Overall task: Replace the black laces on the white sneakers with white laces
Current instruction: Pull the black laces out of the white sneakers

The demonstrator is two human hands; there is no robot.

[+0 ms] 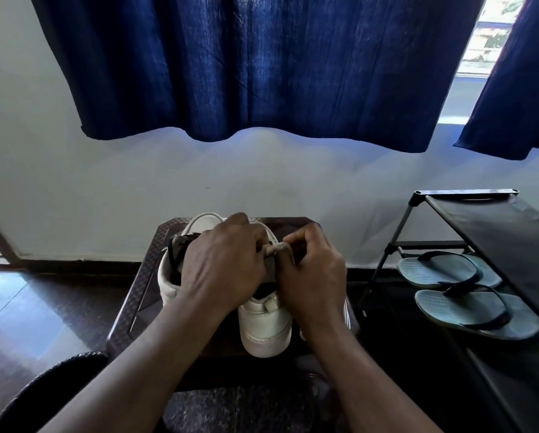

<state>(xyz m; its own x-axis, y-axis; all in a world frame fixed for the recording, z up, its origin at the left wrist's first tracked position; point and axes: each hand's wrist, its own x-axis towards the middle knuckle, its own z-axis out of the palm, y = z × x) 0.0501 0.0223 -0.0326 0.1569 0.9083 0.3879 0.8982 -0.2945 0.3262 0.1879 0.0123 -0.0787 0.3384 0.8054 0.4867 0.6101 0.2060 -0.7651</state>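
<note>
Sneaker (266,326) top hidden: left hand (224,264) grips it, right hand (311,276) pinches white lace (277,247); flip-flops (474,310) on rack (496,220) nearby

Daylight from the uncovered window strip (477,42) top right, clipped there; dark blue cloth curtain (246,64) backlit, glowing mid-panel. Pale painted wall (74,182) even, bluish cast. Lower half dim: left hand (221,267) and right hand (315,285) underexposed, white leather sneaker (265,326) greyish, pale woven lace (279,247) smeared. Glare on glossy dark floor (18,295) at left. Edges bend, overall soft
</note>
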